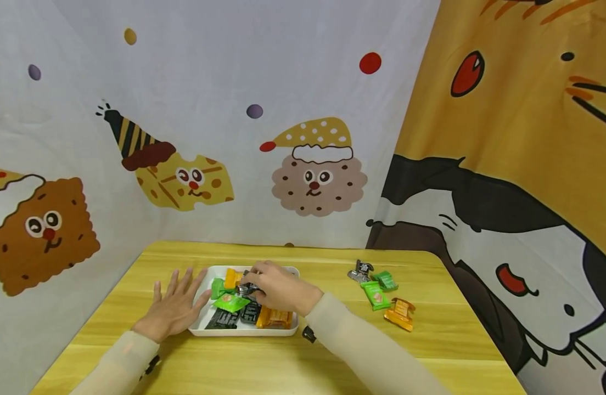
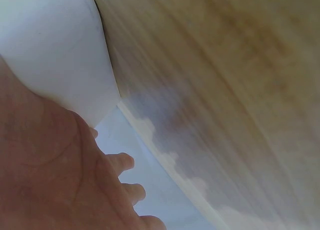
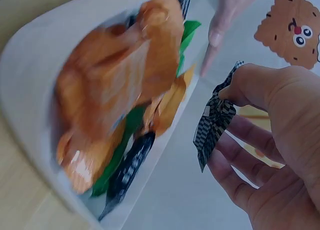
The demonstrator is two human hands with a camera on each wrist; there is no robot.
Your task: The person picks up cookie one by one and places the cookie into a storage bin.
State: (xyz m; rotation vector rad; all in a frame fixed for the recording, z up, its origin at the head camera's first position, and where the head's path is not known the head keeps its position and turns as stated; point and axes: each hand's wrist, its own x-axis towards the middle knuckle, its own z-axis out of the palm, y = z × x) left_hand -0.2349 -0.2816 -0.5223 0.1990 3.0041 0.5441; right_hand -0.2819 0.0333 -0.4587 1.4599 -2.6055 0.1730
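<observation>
A white tray (image 1: 248, 333) on the table holds several wrapped candies: orange ones (image 1: 275, 319), green ones (image 1: 231, 303) and black ones (image 1: 223, 319). Over the tray, my right hand (image 1: 285, 288) pinches a black checked candy packet (image 3: 215, 122) between thumb and fingers, as the right wrist view shows. My left hand (image 1: 172, 310) lies at the tray's left side with fingers spread, its thumb side by the rim. In the left wrist view the palm (image 2: 50, 160) is beside the tray's outer wall (image 2: 60, 45); whether it presses there I cannot tell.
Right of the tray on the yellow wooden table (image 1: 332, 356) lie a black candy (image 1: 360, 271), a dark green one (image 1: 386, 281), a light green one (image 1: 375, 295) and an orange one (image 1: 399, 314). A cartoon-printed cloth (image 1: 303, 66) hangs behind the table.
</observation>
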